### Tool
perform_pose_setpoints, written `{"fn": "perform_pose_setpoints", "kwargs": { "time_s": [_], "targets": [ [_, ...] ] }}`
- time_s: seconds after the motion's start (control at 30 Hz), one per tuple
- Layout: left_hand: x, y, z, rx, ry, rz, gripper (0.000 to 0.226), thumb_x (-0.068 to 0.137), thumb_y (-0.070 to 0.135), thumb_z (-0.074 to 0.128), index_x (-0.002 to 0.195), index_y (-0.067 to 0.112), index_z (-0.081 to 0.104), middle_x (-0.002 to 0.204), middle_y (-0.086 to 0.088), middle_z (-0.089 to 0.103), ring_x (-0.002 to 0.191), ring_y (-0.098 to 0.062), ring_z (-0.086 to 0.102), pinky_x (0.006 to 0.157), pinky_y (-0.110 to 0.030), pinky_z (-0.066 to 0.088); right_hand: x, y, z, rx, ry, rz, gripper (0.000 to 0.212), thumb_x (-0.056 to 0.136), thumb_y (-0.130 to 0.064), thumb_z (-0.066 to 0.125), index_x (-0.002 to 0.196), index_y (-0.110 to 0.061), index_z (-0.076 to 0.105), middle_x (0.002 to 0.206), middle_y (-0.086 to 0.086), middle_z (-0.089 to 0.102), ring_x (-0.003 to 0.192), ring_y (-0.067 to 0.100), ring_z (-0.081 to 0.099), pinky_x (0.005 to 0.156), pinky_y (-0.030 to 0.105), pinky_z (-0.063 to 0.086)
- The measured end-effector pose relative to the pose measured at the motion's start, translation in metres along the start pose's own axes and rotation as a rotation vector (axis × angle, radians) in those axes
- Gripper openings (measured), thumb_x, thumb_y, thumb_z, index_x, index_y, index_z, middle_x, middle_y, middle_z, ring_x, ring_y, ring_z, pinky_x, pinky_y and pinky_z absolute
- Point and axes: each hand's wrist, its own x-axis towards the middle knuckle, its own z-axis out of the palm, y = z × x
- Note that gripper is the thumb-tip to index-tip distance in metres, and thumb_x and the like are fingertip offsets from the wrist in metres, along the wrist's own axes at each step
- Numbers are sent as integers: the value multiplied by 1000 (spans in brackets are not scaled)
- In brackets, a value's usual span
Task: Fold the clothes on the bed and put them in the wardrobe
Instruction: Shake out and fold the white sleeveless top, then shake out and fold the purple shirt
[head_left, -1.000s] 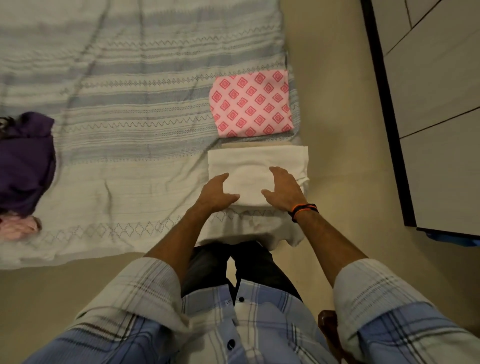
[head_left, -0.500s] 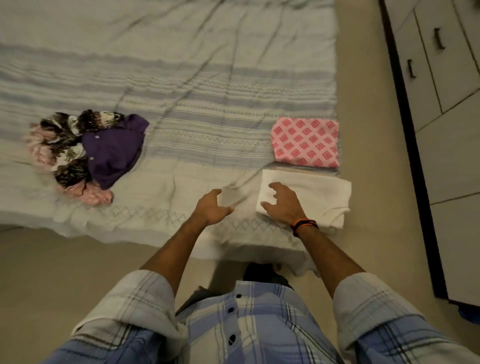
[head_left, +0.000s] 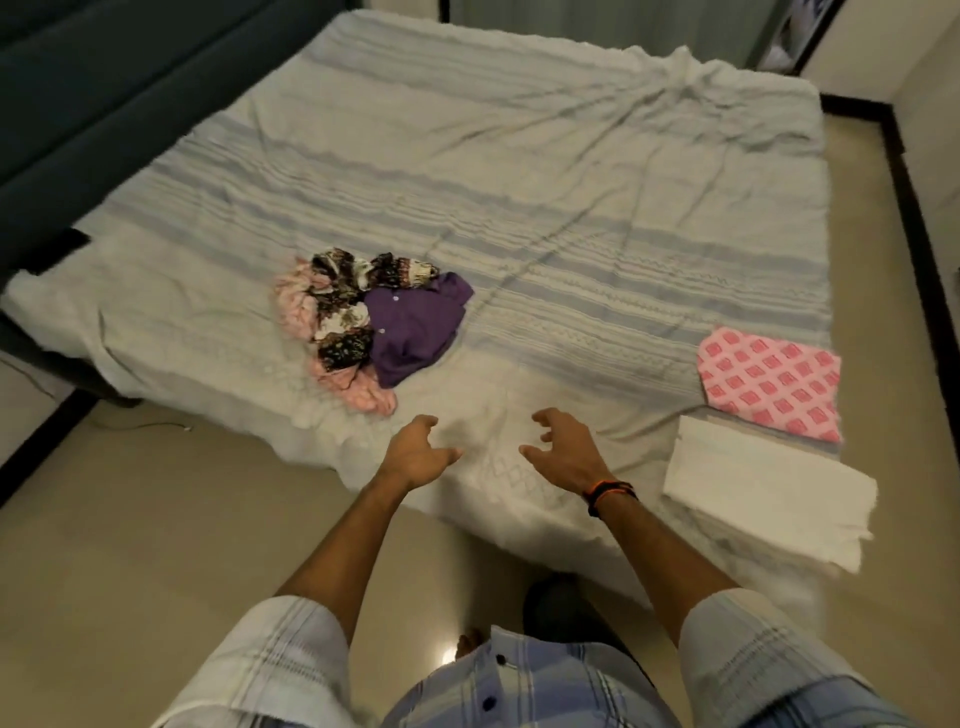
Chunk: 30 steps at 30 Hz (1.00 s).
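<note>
Beige tiled floor (head_left: 156, 519), dark skirting (head_left: 919, 260)

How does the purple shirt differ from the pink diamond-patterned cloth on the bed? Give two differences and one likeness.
The purple shirt lies crumpled in a heap with other clothes; the pink patterned cloth is folded flat and lies on its own. The shirt is plain, the cloth printed. Both rest on the bed, touched by neither hand.

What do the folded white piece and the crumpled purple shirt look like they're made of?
Folded white cloth: seemingly a thick matte cotton-like weave; its fold edges look bulky and one end frayed. Crumpled purple shirt: thin, soft woven fabric, likely cotton or a blend; it slumps in loose folds, with small pale buttons.
</note>
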Motion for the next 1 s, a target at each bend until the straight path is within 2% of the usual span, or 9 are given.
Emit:
{"fn": "perform_pose_setpoints", "kwargs": {
  "time_s": [0.13,0.3,0.43,0.57,0.7,0.87,1.0],
  "targets": [
    [16,-19,-37,-90,58,-48,70,85,29,75,144,11,41,145,-7,48,128,-24,52,102,-35,45,32,-38,18,-13,-54,-41,55,89,-29,69,137,-12,47,136,8,51,113,20,58,94,30,47],
    [47,-33,-73,-111,119,-102,64,85,30,74,140,12,45,141,-5,52,124,-24,54,101,-35,46,86,-72,34,-28,-113,-100,54,90,-28,69,136,-10,48,135,10,52,109,20,58,91,28,48],
    [71,-35,-93,-121,134,-153,61,85,29,74,137,12,49,139,-3,54,125,-22,53,104,-37,45,131,-91,41,-15,-171,-113,52,90,-26,68,136,-10,48,136,9,52,113,21,59,87,25,45],
    [101,-31,-111,-117,118,-224,56,82,27,76,131,13,55,133,-4,58,120,-22,56,97,-33,48,175,-105,38,0,-219,-112,51,90,-24,68,135,-7,49,136,10,55,111,21,60,90,28,48],
    [136,-21,-121,-121,133,-233,29,83,18,74,110,18,62,116,2,62,117,-19,56,92,-27,44,213,-111,37,2,-256,-108,52,90,-22,69,135,-5,50,133,11,57,110,23,62,91,31,51],
    [172,-13,-129,-107,90,-225,40,83,23,74,120,10,63,121,-2,65,113,-19,60,97,-35,48,250,-117,40,-3,-286,-76,51,89,-22,70,134,-5,52,127,12,62,105,24,64,96,38,51],
    [196,-13,-131,-104,70,-225,41,86,25,73,122,9,62,118,-1,64,112,-18,60,90,-27,45,267,-122,40,-23,-298,-70,46,89,-21,69,129,-6,54,120,13,64,102,26,64,95,41,51]
  ]
}}
